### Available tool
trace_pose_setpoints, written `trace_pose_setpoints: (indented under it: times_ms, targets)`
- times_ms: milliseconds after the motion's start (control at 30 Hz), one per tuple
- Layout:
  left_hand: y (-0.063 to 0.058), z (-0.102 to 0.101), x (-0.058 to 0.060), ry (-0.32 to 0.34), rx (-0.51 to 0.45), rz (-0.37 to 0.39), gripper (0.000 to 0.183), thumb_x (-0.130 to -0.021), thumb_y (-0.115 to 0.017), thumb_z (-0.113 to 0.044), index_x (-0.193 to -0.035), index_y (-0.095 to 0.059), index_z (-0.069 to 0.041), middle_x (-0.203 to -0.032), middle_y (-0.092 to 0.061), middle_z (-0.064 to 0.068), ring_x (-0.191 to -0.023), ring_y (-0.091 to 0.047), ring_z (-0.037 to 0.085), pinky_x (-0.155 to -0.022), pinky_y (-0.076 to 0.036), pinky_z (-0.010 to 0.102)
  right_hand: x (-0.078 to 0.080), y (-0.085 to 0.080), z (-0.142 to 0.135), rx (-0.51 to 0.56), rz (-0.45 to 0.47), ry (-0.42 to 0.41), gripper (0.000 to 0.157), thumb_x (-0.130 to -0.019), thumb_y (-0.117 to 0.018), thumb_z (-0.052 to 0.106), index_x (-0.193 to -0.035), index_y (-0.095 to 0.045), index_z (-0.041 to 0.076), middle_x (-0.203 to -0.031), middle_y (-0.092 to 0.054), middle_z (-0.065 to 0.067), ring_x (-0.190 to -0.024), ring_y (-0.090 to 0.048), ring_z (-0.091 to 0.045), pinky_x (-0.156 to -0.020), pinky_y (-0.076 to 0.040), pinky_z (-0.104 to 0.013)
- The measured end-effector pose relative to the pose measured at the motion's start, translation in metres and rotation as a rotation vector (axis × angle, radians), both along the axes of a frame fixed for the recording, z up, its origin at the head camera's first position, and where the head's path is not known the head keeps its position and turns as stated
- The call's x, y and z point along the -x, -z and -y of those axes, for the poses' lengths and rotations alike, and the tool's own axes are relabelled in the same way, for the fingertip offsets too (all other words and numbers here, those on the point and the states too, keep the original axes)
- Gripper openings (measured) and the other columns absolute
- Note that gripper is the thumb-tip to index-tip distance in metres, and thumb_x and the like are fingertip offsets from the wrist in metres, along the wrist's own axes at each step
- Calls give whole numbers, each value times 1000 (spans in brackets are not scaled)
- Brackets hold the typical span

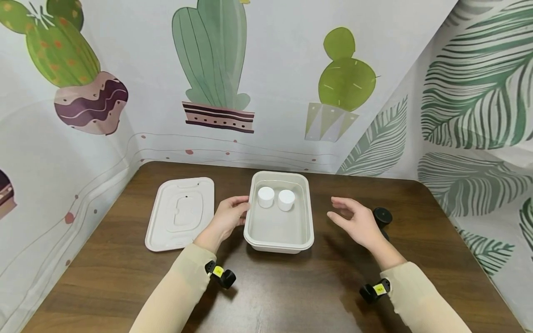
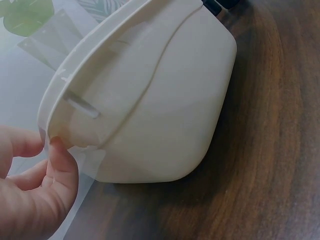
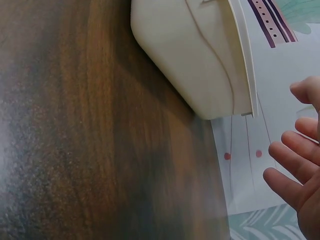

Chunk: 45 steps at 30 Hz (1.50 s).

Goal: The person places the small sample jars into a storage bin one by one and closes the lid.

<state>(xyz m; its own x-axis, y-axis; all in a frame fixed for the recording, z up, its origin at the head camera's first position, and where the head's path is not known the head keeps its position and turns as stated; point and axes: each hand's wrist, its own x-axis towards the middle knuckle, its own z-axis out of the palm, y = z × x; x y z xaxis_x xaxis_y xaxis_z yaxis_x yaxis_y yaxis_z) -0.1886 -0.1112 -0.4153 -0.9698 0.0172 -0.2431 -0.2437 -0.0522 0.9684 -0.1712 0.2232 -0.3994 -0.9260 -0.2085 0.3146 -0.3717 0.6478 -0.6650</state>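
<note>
A cream plastic container (image 1: 279,233), open at the top, stands on the wooden table. Inside, toward its back, are two small white round-topped pieces, one on the left (image 1: 266,197) and one on the right (image 1: 286,200). My left hand (image 1: 228,217) is at the container's left side; in the left wrist view its thumb and finger pinch the rim (image 2: 80,70). To the right of the container, apart from it, my right hand (image 1: 354,221) hovers with fingers spread and nothing held. The right wrist view shows those loose fingers (image 3: 295,160) beside the container's wall (image 3: 185,60).
A flat off-white lid (image 1: 180,233) lies on the table left of the container. A black object (image 1: 382,216) stands behind my right hand, partly hidden by it. The table (image 1: 287,291) meets a cloth (image 1: 279,92) printed with cacti and leaves at its back edge.
</note>
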Motion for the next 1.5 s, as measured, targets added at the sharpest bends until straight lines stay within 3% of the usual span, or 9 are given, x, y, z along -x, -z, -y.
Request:
trace_pose_setpoints:
  times_ms: [33, 167, 267, 500, 600, 800, 967, 1233, 1500]
  targets:
    - [0, 0, 0, 0, -1, 1, 36, -92, -54, -5, -126, -52, 6, -113, -59, 25, -78, -62, 17, -61, -52, 24, -1, 0, -1, -1, 2, 4, 42, -86, -70, 24, -123, -60, 5, -114, -67, -12, -106, -63, -26, -87, -53, -31]
    - [1, 0, 0, 3, -2, 1, 36, -92, -54, -5, -126, -52, 6, -115, -58, 25, -78, -63, 17, -62, -52, 24, -2, 0, -3, 7, 4, 11, 42, -86, -70, 23, -123, -60, 6, -114, -67, -13, -106, -63, -26, -87, -53, -31]
    - [1, 0, 0, 2, -3, 2, 36, -92, -54, -5, -127, -52, 6, -115, -58, 26, -79, -63, 17, -62, -52, 24, -3, 0, -4, 18, -2, 9, 41, -86, -70, 20, -122, -60, 4, -113, -67, -15, -105, -63, -28, -87, -52, -40]
    - [1, 0, 0, 1, -5, 2, 36, -92, -54, -5, -126, -52, 6, -114, -59, 25, -78, -63, 17, -61, -52, 24, -6, 0, -9, 26, -10, 19, 41, -85, -71, 19, -122, -60, 3, -114, -67, -16, -104, -64, -29, -86, -52, -38]
    - [1, 1, 0, 1, -4, 0, 36, -92, -54, -5, -126, -52, 6, -113, -59, 25, -78, -63, 17, -61, -53, 24, -7, 0, -12, 19, -13, 29, 42, -85, -71, 19, -122, -60, 3, -115, -66, -16, -104, -64, -27, -85, -53, -32]
    - [1, 1, 0, 2, -3, -1, 36, -92, -54, -5, -126, -52, 6, -114, -59, 25, -78, -64, 17, -61, -52, 24, -10, -2, -18, 2, -2, 52, 44, -85, -70, 23, -124, -59, 4, -117, -66, -13, -104, -63, -22, -83, -47, -8]
    - [1, 2, 1, 3, 7, -2, 36, -92, -54, -5, -126, -52, 5, -115, -59, 25, -80, -64, 18, -61, -52, 23, -10, -2, -23, 3, 6, 59, 44, -86, -70, 23, -124, -59, 3, -117, -65, -16, -104, -62, -26, -83, -46, -6]
    - [1, 2, 1, 6, 5, 0, 37, -92, -55, -6, -127, -52, 5, -117, -57, 25, -82, -64, 18, -61, -52, 23, -14, -4, -32, -4, -11, 94, 43, -85, -71, 24, -122, -61, 5, -115, -67, -13, -98, -58, 9, -81, -43, -2]
    - [2, 1, 1, 9, -1, 2, 37, -92, -54, -6, -127, -51, 5, -116, -58, 25, -81, -64, 18, -62, -52, 23, -17, -1, -39, 7, 3, 110, 43, -86, -70, 24, -124, -60, 4, -117, -65, -16, -97, -55, 15, -80, -43, -2]
